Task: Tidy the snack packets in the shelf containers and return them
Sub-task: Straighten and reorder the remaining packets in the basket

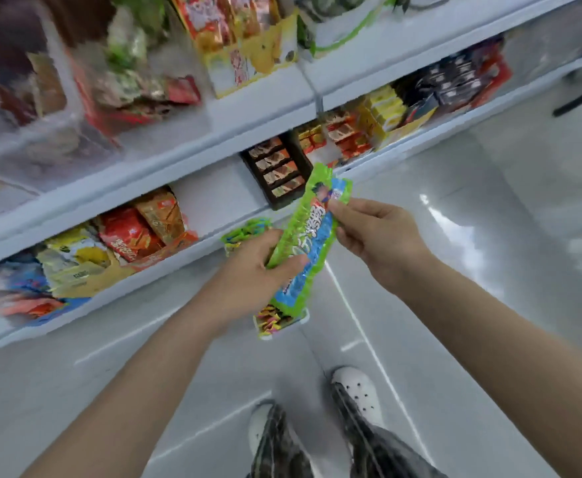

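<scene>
A long green and blue snack packet (pixel 308 236) is held between both hands in front of the lower shelf. My left hand (pixel 258 270) grips its lower half, fingers curled round it. My right hand (pixel 375 236) pinches its upper end between thumb and fingers. Under my left hand a clear container (pixel 293 324) holds more colourful packets (pixel 272 320); its far end with green packets (pixel 244 232) shows beyond the hand. How the container is supported is hidden.
White shelves (pixel 193 146) rise on the left and ahead, packed with boxes and bags: a dark brown box (pixel 277 174), red and orange bags (pixel 137 232), yellow boxes (pixel 386 112). Clear bins (pixel 41 125) stand on the upper shelf. Glossy grey floor (pixel 489 270) lies to the right; my white shoes (pixel 355 388) are below.
</scene>
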